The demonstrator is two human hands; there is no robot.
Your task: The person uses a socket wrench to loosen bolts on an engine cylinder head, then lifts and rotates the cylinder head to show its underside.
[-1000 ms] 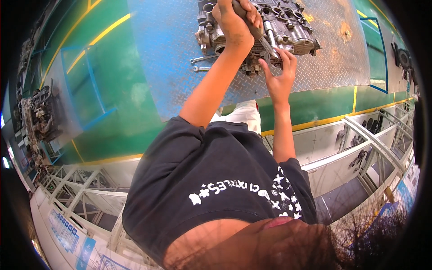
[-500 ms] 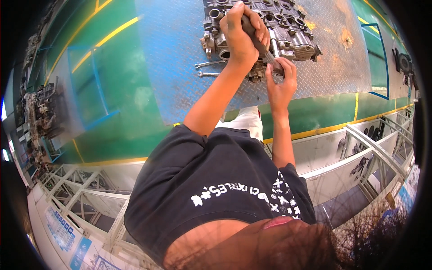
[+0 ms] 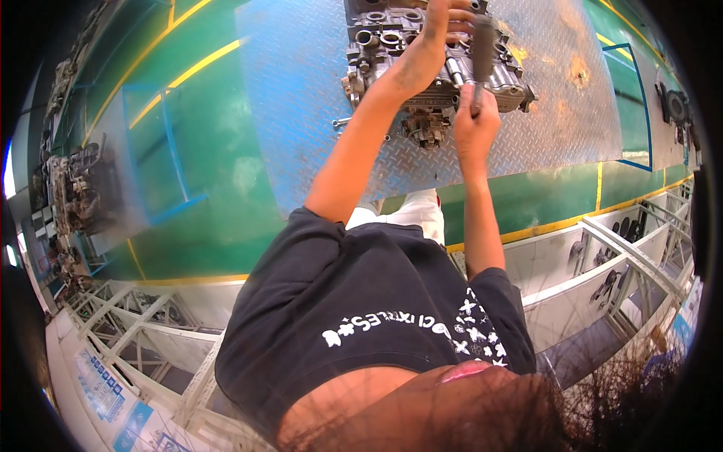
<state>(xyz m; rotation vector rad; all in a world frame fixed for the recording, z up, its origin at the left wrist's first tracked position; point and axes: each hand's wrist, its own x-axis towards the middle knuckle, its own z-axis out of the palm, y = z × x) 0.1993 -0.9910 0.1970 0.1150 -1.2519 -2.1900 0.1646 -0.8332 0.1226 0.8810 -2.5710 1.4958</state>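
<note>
Seemingly for control, the long, dark, bar-shaped tool (image 3: pixel 483 56) is clasped by the right hand (image 3: pixel 476 126) beside the left hand (image 3: pixel 438 29), its fingers parted, over the grey metal engine block (image 3: pixel 503 77) set back from the near edge of the blue-grey steel surface (image 3: pixel 557 128).

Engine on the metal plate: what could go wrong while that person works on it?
The dark-handled tool in the right hand is blurred, perhaps moving, so it might bump the open left hand close by. The engine has hard metal edges, so a slip could scrape knuckles. The wrench near the left forearm could get nudged across the metal plate.
</note>
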